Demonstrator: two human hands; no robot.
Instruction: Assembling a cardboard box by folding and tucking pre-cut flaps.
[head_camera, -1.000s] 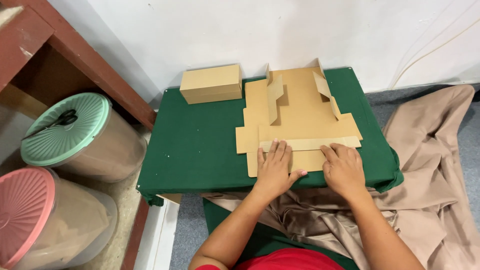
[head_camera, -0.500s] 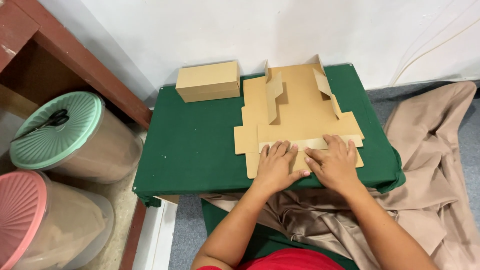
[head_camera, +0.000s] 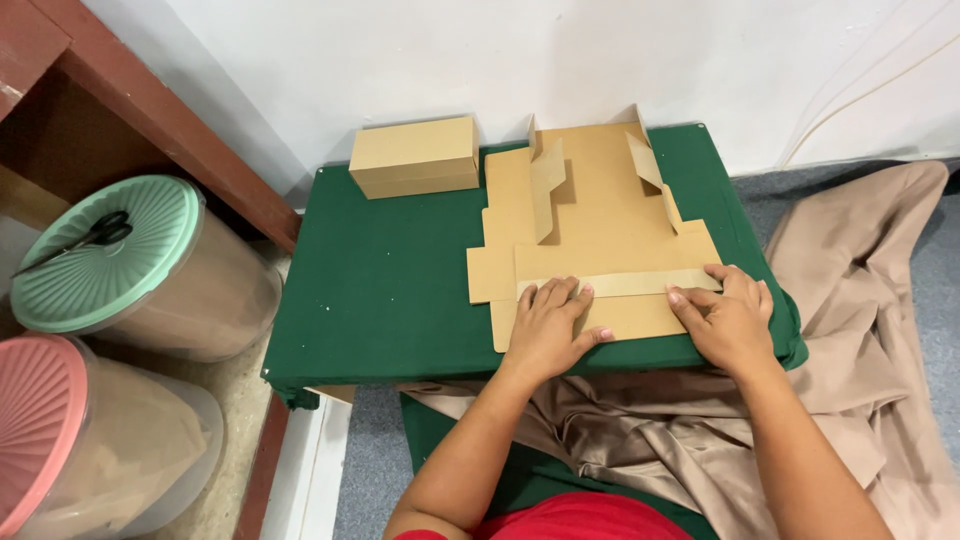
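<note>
Brown cardboard, die-cut and unfolded, lies flat on a small table under a green cloth (head_camera: 400, 290).

Head view, only view. The cardboard blank (head_camera: 600, 215) spreads from the near table edge toward the wall. A narrow strip (head_camera: 620, 284) along its near side is folded over, crossing between the two hands.

Left hand (head_camera: 550, 325): palm down, fingers spread flat, pressing the left part of the strip and the panel beneath it. Nothing is enclosed; it is a flat press, apparently to hold the fold down against its spring.

Right hand (head_camera: 728, 315): also flat and unclenched, fingertips at the right end of the strip, thumb side toward the left hand. The two presses sit well apart along the crease, likely so the whole fold stays seated.

Beyond the fingertips, two side flaps of the blank stand partly raised, one left and one right of the centre panel. Farther left of the left hand, near the wall, rests a closed cardboard box (head_camera: 414, 157).

Below the wrists a beige satin cloth (head_camera: 860, 300) drapes over the floor. Well left of the table stand a tub with green lid (head_camera: 110, 250), black scissors (head_camera: 85, 235) on it, and a tub with pink lid (head_camera: 35, 420).
</note>
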